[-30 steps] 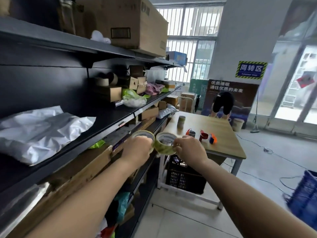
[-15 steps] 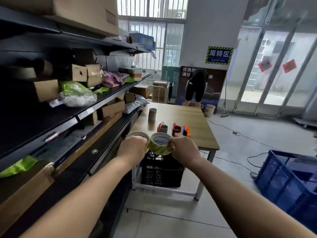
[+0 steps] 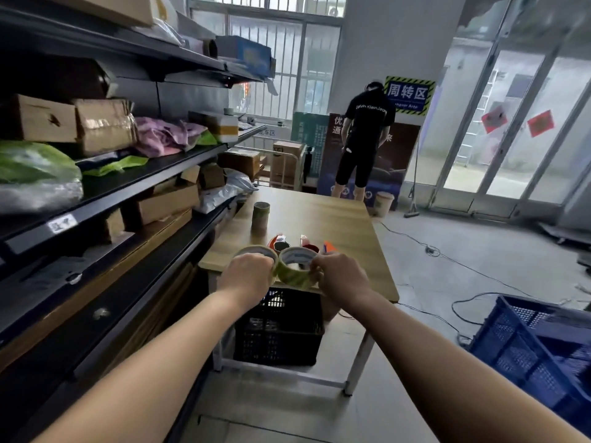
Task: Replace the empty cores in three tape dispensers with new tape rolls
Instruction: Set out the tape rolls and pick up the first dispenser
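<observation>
Now tape rolls (image 3: 294, 272) are gripped, one in the left hand (image 3: 248, 276), one in the right hand (image 3: 339, 279); tape dispensers (image 3: 309, 248) are set just beyond.

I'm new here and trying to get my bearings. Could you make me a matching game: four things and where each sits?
Things: 1 black crate; 2 blue crate; 3 pink cloth; 4 tape dispensers.
Places: A on the shelf; B on the table top; C under the table; D on the floor, far right.
Pairs: 1-C, 2-D, 3-A, 4-B.
</observation>
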`<state>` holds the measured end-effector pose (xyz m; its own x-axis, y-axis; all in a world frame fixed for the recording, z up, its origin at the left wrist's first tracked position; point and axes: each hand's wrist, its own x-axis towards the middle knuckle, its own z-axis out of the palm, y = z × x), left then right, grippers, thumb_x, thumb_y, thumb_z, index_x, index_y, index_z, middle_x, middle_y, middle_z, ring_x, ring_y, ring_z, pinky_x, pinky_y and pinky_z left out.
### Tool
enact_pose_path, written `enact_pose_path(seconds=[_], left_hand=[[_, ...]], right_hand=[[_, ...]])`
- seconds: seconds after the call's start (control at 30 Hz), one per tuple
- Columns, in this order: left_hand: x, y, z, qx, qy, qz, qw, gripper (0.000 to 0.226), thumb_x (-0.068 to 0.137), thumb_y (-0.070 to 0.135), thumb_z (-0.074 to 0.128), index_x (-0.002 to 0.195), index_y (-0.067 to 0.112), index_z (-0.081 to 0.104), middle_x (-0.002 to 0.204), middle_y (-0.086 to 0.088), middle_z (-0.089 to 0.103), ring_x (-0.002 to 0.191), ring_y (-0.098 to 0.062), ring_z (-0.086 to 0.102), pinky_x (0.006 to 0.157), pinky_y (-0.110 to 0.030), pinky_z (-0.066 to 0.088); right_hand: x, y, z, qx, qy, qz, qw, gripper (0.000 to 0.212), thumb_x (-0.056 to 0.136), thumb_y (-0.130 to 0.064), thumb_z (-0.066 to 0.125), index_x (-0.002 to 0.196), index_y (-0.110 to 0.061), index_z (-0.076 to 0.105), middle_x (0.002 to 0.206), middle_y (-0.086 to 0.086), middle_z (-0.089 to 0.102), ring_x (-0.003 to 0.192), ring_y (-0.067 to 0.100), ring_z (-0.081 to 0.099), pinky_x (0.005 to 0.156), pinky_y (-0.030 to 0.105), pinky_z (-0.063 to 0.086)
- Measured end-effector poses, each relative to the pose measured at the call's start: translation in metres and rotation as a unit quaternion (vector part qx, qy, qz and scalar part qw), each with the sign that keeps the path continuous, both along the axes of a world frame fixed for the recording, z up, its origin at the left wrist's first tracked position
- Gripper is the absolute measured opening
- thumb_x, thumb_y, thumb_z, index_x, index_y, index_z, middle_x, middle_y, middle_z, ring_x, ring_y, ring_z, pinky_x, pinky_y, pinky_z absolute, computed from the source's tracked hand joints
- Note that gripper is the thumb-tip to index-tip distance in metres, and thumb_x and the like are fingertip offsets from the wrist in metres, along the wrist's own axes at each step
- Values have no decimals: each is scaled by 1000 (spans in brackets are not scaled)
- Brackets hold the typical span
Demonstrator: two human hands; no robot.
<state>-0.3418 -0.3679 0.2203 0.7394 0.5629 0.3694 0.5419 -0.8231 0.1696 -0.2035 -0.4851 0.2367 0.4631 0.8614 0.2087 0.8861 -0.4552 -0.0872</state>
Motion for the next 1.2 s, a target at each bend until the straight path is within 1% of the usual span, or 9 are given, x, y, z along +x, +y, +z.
enact_pose_path(seconds=[0.17,0.33,0.47,0.57,0.73,0.83,1.0,1.1,1.2], left_hand=[[58,54,-13,-18,15,-4,1000,20,90,10,48,90,17,67,93,-3,67,91,-24,62,74,-34,51],[118,117,-13,-5,46,-31,998,26,89,9,44,101,14,67,105,-5,66,99,-27,60,80,-36,52],[166,168,-11,-11,56,-48,997,23,91,15,46,97,14,69,101,-5,68,95,-24,62,79,-35,52],[198,200,-12,-20,62,-57,996,20,91,18,49,96,15,69,101,-5,68,95,-24,62,78,-35,52],[247,241,-24,-22,78,-66,995,22,90,12,48,99,15,67,106,-5,67,100,-24,61,78,-32,48],[279,266,-35,-23,79,-70,994,22,91,15,46,99,14,67,106,-6,67,100,-24,61,78,-32,46],[341,308,-57,-24,85,-64,994,23,93,18,46,104,17,66,106,-3,67,100,-22,61,71,-28,41],[382,338,-71,-29,82,-53,995,19,92,17,49,99,17,67,100,-3,68,93,-21,62,72,-29,46],[418,361,-83,-51,95,-42,993,17,91,17,51,95,18,67,96,-3,67,90,-22,62,74,-35,52]], right_hand=[[52,48,-10,-8,2,-4,1000,30,91,-10,53,114,-24,68,123,6,62,109,29,61,89,34,47],[106,109,-11,-25,6,-18,1000,29,90,-11,53,112,-24,67,113,6,65,105,31,62,83,38,52],[148,154,-7,-33,24,-30,999,28,91,-16,55,116,-23,66,113,7,64,103,30,62,86,41,52],[179,184,-11,-34,19,-44,998,28,92,-14,52,114,-22,67,112,6,65,100,29,63,84,39,52],[229,226,-26,-50,28,-57,997,30,93,-14,48,116,-24,66,113,5,65,103,28,63,84,36,50],[263,251,-38,-58,43,-59,996,30,93,-15,50,116,-26,65,115,4,63,105,28,62,83,35,48],[327,296,-59,-61,50,-48,996,30,94,-16,50,117,-27,65,115,5,63,105,28,61,87,38,50],[370,326,-73,-61,61,-42,995,31,92,-15,51,116,-28,65,115,6,64,105,31,62,86,38,51],[410,353,-86,-73,62,-31,995,32,92,-13,50,117,-26,65,116,7,63,106,32,61,83,37,50]])
